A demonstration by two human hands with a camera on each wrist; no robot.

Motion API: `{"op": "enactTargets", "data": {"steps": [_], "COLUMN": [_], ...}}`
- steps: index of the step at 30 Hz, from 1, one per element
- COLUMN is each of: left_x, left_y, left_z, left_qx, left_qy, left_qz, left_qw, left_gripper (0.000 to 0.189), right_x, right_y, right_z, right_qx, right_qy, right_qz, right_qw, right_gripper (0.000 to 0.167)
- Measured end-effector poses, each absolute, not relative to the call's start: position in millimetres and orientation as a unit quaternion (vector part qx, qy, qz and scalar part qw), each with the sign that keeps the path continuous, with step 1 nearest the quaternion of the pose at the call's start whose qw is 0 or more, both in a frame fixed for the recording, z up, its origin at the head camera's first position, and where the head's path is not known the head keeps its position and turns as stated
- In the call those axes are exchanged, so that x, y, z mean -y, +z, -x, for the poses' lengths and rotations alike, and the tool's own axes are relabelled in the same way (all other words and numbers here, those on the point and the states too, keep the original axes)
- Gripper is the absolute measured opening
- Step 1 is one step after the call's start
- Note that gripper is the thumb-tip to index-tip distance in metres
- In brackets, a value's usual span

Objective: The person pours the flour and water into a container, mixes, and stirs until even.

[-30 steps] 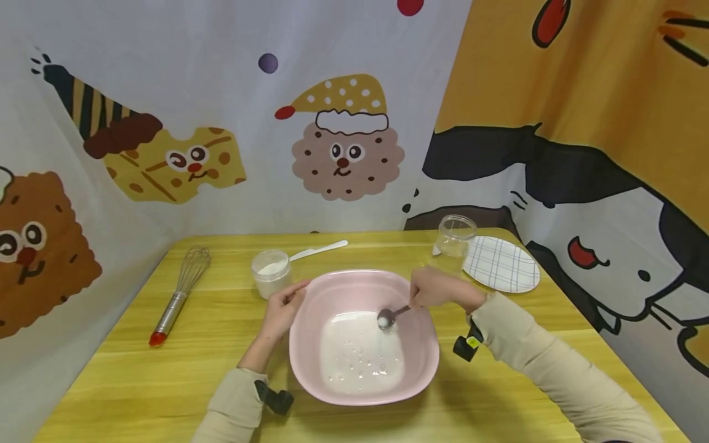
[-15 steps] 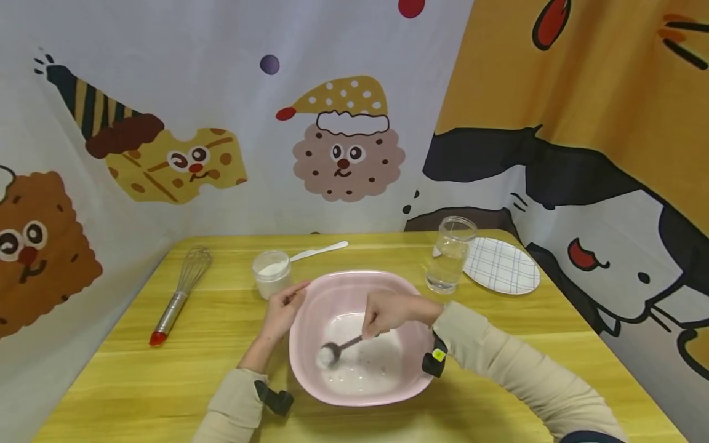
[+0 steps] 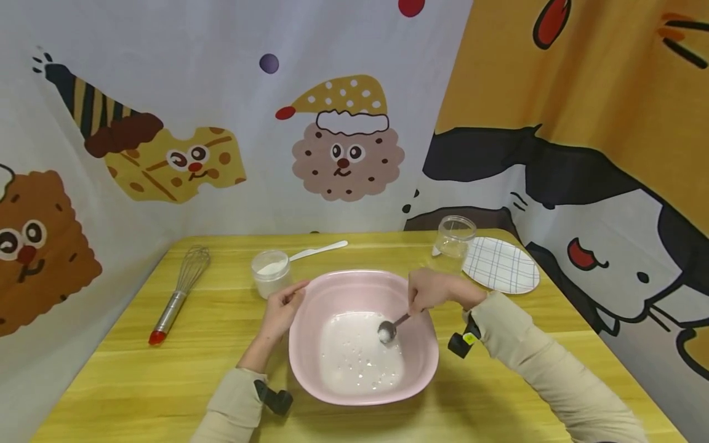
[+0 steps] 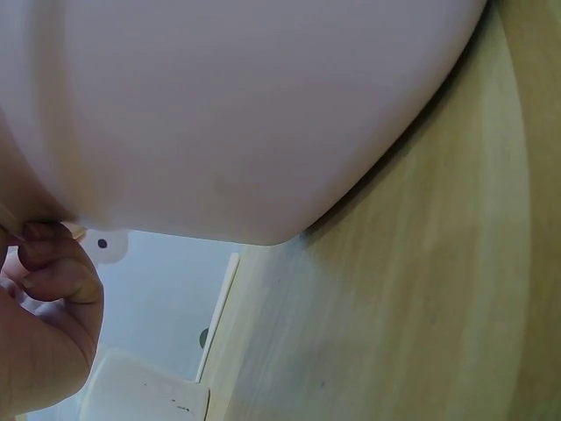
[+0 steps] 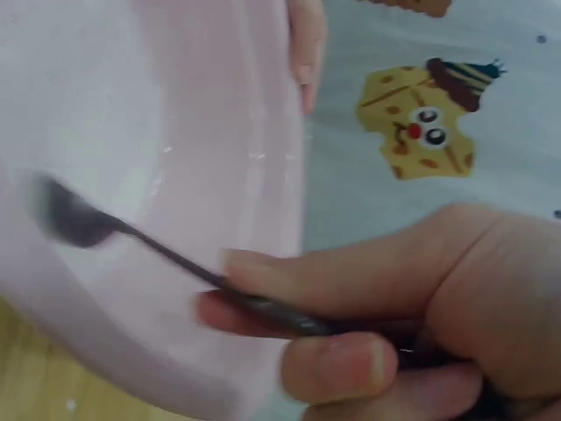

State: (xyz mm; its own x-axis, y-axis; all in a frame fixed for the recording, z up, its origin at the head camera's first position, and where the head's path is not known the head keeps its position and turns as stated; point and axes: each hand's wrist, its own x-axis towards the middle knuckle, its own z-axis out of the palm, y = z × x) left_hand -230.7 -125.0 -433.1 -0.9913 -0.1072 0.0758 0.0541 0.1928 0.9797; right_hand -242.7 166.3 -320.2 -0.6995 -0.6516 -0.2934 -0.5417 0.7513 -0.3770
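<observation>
A pink basin (image 3: 301,369) with white, bubbly liquid (image 3: 354,363) in it stands in front of me. My left hand (image 3: 282,311) grips its upper left rim; from the left wrist view the fingers (image 4: 61,272) are curled at the rim's edge. My right hand (image 3: 429,289), over the right rim, holds a dark metal spoon (image 3: 388,332) by the handle. The spoon's bowl is down at the right side of the liquid with some white in it. In the right wrist view, thumb and fingers wrap the spoon handle (image 5: 175,259), its bowl blurred.
A jar of white powder (image 3: 271,274) stands just beyond my left hand, a white plastic knife (image 3: 318,251) behind it. The whisk (image 3: 180,295) lies at left. At back right are a glass of clear liquid (image 3: 455,237), partly behind my right hand, and a checked oval plate (image 3: 501,264).
The spoon swept to the left side of the basin half a second ago and is now back at the right side, right hand moving with it. The left hand stays on the rim.
</observation>
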Motion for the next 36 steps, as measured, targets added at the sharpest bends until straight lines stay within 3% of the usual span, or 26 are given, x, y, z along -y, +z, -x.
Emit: {"op": "enactTargets", "data": {"steps": [3,6,9,13,16,22,30,36], "left_x": [124,124,124,123,123,124,123,124], "left_y": [-432,-431,-431,-431,-432,-432,-432,-432], "left_z": [230,229,229,229,229,229,228,229], "left_qx": [0.772,0.772,0.768,0.764,0.763,0.764,0.762,0.764], "left_qy": [-0.632,-0.632,-0.637,-0.642,-0.642,-0.641,-0.644,-0.642], "left_qz": [-0.020,-0.021,-0.022,-0.021,-0.020,-0.014,-0.018,-0.018], "left_qw": [0.064,0.064,0.065,0.066,0.063,0.065,0.056,0.060], "left_gripper": [0.028,0.027,0.027,0.028,0.028,0.028,0.028,0.028], "right_x": [-159,-144,-130,-123,-131,-161,-164,-136], "right_y": [-334,-350,-361,-359,-351,-329,-341,-357], "right_z": [250,253,250,240,235,239,258,252], "right_qx": [-0.919,-0.906,-0.879,-0.839,-0.831,-0.880,-0.921,-0.893], "right_qy": [-0.155,-0.186,-0.223,-0.237,-0.205,-0.135,-0.196,-0.217], "right_qz": [0.330,0.353,0.371,0.356,0.348,0.309,0.276,0.328], "right_qw": [0.151,0.143,0.201,0.335,0.383,0.334,0.194,0.219], "right_gripper": [0.016,0.016,0.016,0.013,0.010,0.009,0.013,0.015]}}
